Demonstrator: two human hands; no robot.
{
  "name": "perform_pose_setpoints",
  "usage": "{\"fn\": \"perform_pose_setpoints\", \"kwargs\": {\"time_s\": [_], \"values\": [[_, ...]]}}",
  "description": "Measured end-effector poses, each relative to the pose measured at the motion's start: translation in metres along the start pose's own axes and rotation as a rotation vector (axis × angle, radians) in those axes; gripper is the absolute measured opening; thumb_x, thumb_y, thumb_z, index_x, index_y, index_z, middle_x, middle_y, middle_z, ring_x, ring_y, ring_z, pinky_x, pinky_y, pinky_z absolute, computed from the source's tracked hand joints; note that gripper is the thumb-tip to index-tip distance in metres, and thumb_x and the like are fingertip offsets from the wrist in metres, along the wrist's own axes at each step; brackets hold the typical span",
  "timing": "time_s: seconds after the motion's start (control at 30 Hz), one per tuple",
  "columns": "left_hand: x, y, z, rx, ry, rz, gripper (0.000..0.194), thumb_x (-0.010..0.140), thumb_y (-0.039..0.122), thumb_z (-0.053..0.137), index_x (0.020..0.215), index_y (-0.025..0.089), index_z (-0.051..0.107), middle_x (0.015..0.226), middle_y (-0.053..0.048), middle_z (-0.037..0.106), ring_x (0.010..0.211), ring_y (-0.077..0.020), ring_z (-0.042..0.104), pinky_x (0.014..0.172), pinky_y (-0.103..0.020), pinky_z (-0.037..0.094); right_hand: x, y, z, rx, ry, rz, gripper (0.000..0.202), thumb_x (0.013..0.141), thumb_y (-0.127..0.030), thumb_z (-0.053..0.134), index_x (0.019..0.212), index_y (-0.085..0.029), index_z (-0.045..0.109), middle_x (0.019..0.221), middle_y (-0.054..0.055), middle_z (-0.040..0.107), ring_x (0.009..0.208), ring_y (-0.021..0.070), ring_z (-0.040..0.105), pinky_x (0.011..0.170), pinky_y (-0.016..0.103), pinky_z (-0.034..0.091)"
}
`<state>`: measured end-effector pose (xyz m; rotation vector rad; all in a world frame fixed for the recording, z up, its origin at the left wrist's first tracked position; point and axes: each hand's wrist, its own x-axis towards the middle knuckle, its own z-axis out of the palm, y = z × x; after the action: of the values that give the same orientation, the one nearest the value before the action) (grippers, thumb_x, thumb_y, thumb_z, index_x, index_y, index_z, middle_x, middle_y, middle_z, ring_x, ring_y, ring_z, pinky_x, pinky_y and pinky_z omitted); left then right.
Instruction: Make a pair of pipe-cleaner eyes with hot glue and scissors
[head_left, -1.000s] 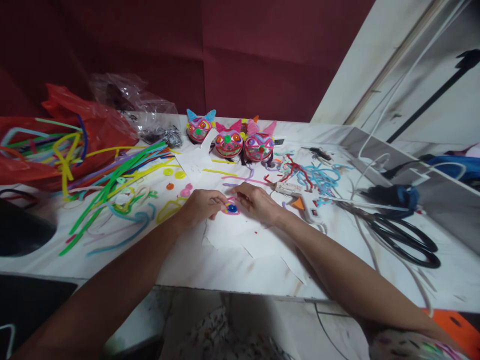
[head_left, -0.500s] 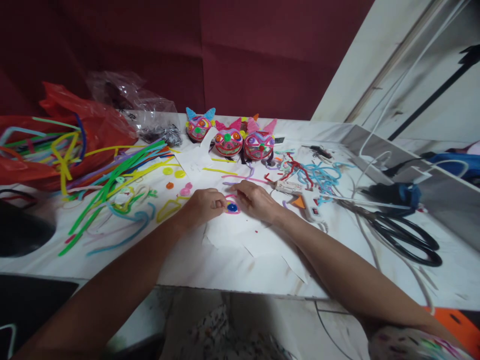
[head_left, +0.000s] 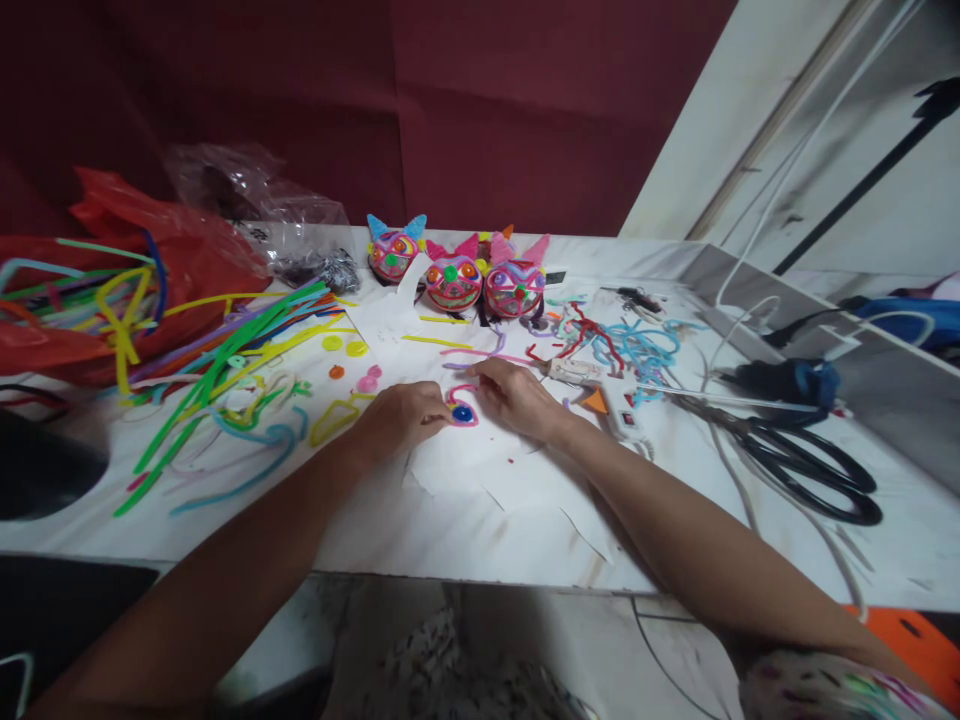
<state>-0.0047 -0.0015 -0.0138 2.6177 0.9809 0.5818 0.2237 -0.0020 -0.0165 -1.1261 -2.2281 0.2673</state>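
Pinching left hand: fingertips clamped on pink-and-blue piece — likely steadying it.
Right hand: curled alongside — cannot tell finger grip.

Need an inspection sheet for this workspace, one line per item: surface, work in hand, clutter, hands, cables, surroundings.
Surface: pale table, white paper under the work.
Work in hand: pink-edged piece with blue centre, lying between the hands.
Clutter: loose pipe cleaners and red bag at left; glue gun and scissors at right.
Hands: left hand has fingertips at the piece's left end, grip unclear; right hand beside it, fingertips partly hidden.
Cables: pale cable near the scissors.
Surroundings: dark red backdrop behind.
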Motion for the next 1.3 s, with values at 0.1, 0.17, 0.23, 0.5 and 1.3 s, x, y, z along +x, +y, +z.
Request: {"fn": "perform_pose_setpoints", "kwargs": {"time_s": [0.1, 0.17, 0.23, 0.5, 1.3], "values": [[-0.001, 0.003, -0.002, 0.012, -0.011, -0.009, 0.018, 0.087, 0.018, 0.061, 0.088, 0.022, 0.079, 0.084, -0.002, 0.069, 0.062, -0.0092, 0.056, 0.062, -0.022, 0.043, -0.001, -0.001, -0.001, -0.109, 0.006, 0.096, 0.033, 0.087, -0.005, 0.049, 0.112, -0.014, 0.068, 0.103, 0.012, 0.071, 0.084, 0.0198, 0.064, 0.074, 0.028, 0.048], [-0.001, 0.006, -0.003, 0.039, -0.022, -0.007, 0.018, 0.088, 0.019, 0.061, 0.088, 0.022, 0.079, 0.084, -0.002, 0.069, 0.063, -0.0098, 0.057, 0.062, -0.022, 0.043, -0.002, -0.005, -0.002, -0.185, -0.003, 0.117, 0.030, 0.087, -0.007, 0.051, 0.109, -0.013, 0.071, 0.103, 0.013, 0.069, 0.086, 0.0219, 0.063, 0.074, 0.030, 0.047], [-0.002, 0.009, -0.005, 0.071, -0.033, 0.005, 0.018, 0.089, 0.019, 0.060, 0.089, 0.021, 0.078, 0.085, -0.002, 0.069, 0.066, -0.0110, 0.059, 0.063, -0.023, 0.043, -0.003, -0.009, -0.003, -0.214, -0.019, 0.054, 0.026, 0.088, -0.009, 0.052, 0.104, -0.013, 0.073, 0.102, 0.014, 0.067, 0.091, 0.0234, 0.062, 0.077, 0.031, 0.047], [-0.003, 0.006, -0.003, 0.139, -0.044, 0.036, 0.019, 0.091, 0.020, 0.058, 0.086, 0.021, 0.077, 0.087, -0.002, 0.068, 0.074, -0.0128, 0.063, 0.065, -0.023, 0.043, 0.001, -0.015, 0.006, -0.141, -0.127, -0.202, 0.030, 0.088, -0.006, 0.051, 0.101, -0.018, 0.076, 0.092, 0.009, 0.068, 0.088, 0.0216, 0.058, 0.082, 0.033, 0.045], [0.003, -0.005, 0.003, -0.069, 0.090, -0.086, 0.022, 0.081, 0.018, 0.057, 0.091, 0.020, 0.076, 0.080, 0.000, 0.070, 0.063, -0.0116, 0.058, 0.066, -0.023, 0.048, 0.007, -0.020, 0.002, -0.301, -0.075, 0.192, 0.026, 0.093, -0.011, 0.050, 0.108, -0.014, 0.071, 0.102, 0.013, 0.073, 0.090, 0.0225, 0.067, 0.075, 0.030, 0.048]]}}
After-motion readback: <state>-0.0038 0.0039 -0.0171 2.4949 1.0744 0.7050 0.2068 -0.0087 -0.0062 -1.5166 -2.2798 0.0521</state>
